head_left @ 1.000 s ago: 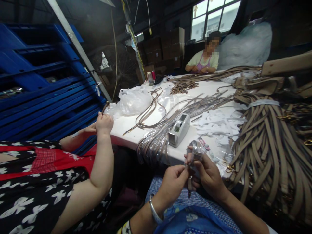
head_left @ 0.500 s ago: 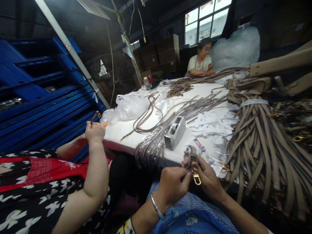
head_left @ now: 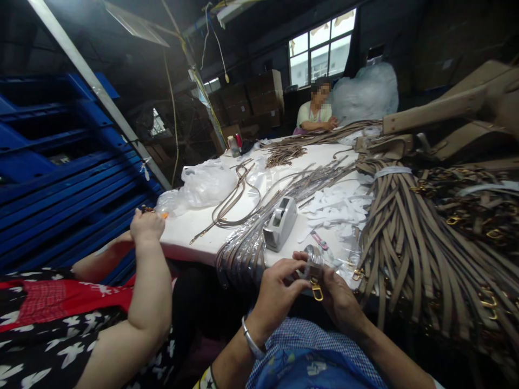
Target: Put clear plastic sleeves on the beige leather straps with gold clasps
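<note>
Left hand [head_left: 275, 290] had moved up to the wrapped strap [head_left: 314, 268], wearer's side of tape dispenser [head_left: 280, 223] — both hands apparently on one piece. Right hand [head_left: 339, 298] clamped the strap; left grip — could not tell.

At lower centre, a clear-wrapped piece [head_left: 314, 263] is partly hiding the fingers of the right hand [head_left: 340, 302], its contents blurring. The left edge is cutting off the blue pallets [head_left: 73, 189] and a co-worker's patterned clothing [head_left: 60, 340]; the right edge is cropping the brown straps [head_left: 419, 237].
</note>
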`<action>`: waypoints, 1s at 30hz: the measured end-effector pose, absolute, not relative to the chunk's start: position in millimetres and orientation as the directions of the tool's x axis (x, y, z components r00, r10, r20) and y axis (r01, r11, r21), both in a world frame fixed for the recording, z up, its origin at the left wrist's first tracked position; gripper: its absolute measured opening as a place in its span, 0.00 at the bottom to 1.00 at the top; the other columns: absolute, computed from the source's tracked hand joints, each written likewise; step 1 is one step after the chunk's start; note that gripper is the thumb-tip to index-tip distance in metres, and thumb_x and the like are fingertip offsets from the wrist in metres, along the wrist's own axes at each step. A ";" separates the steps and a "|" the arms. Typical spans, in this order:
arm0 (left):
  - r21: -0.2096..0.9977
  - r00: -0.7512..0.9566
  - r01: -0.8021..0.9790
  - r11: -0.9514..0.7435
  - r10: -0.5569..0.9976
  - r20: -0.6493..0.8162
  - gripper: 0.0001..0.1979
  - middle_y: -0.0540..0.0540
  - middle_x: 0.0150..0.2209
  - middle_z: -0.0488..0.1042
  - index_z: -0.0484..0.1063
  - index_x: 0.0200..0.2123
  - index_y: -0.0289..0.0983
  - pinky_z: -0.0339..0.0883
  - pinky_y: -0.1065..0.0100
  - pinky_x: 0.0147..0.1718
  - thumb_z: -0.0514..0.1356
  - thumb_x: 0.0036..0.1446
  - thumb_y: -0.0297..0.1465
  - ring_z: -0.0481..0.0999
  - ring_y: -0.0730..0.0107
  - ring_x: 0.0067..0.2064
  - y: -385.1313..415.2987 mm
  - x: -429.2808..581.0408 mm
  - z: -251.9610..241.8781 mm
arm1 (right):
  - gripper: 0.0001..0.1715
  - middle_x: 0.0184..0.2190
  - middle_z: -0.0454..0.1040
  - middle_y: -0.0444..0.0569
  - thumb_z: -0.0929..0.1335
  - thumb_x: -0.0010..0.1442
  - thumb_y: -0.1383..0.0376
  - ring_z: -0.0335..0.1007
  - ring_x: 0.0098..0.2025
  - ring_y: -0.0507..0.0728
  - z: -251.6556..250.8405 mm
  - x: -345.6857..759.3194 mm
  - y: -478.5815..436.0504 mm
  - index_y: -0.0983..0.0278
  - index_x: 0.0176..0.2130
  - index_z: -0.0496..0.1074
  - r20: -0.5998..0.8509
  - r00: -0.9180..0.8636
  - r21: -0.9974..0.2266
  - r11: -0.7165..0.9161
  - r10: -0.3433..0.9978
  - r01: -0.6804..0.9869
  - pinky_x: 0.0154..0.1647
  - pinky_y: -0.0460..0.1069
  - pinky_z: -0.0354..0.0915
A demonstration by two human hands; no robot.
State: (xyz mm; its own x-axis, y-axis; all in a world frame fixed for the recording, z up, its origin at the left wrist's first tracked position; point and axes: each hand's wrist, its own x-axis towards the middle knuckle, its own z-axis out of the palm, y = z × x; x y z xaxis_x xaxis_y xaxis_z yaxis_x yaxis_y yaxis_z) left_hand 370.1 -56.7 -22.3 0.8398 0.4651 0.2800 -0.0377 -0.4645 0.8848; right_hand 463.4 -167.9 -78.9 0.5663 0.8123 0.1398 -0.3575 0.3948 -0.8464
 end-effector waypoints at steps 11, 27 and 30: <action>0.936 0.924 0.031 -0.352 0.366 0.107 0.11 0.47 0.33 0.78 0.80 0.36 0.35 0.67 0.71 0.36 0.63 0.48 0.22 0.73 0.68 0.34 -66.1 365.0 -32.8 | 0.23 0.59 0.69 0.52 0.66 0.62 0.52 0.64 0.60 0.63 -98.7 453.4 -182.8 0.56 0.55 0.72 0.068 0.614 -0.867 0.352 0.786 -0.354 0.63 0.62 0.56; 0.997 0.910 0.044 -0.060 0.415 -0.015 0.16 0.47 0.38 0.81 0.80 0.43 0.36 0.69 0.66 0.45 0.62 0.50 0.22 0.77 0.59 0.44 -49.8 358.3 -64.6 | 0.18 0.43 0.80 0.53 0.71 0.57 0.54 0.76 0.46 0.64 -126.4 443.7 -155.7 0.62 0.44 0.79 0.002 0.774 -0.941 0.262 0.634 -0.212 0.51 0.59 0.69; 0.999 0.881 0.032 -0.001 0.472 -0.027 0.15 0.45 0.39 0.81 0.79 0.44 0.35 0.69 0.66 0.44 0.62 0.51 0.23 0.78 0.58 0.44 -52.3 362.6 -71.3 | 0.15 0.39 0.81 0.53 0.71 0.57 0.56 0.77 0.42 0.63 -131.0 446.2 -153.2 0.62 0.40 0.80 0.085 0.867 -0.987 0.161 0.491 0.006 0.47 0.58 0.72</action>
State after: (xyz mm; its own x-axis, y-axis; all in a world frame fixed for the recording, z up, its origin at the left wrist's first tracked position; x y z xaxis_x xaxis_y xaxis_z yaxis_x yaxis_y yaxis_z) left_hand 362.6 -52.3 -71.3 0.8812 0.4719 -0.0274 0.0317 -0.0011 0.9995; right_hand 446.2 -153.2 -131.0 0.8668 0.4913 0.0849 0.0055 0.1608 -0.9870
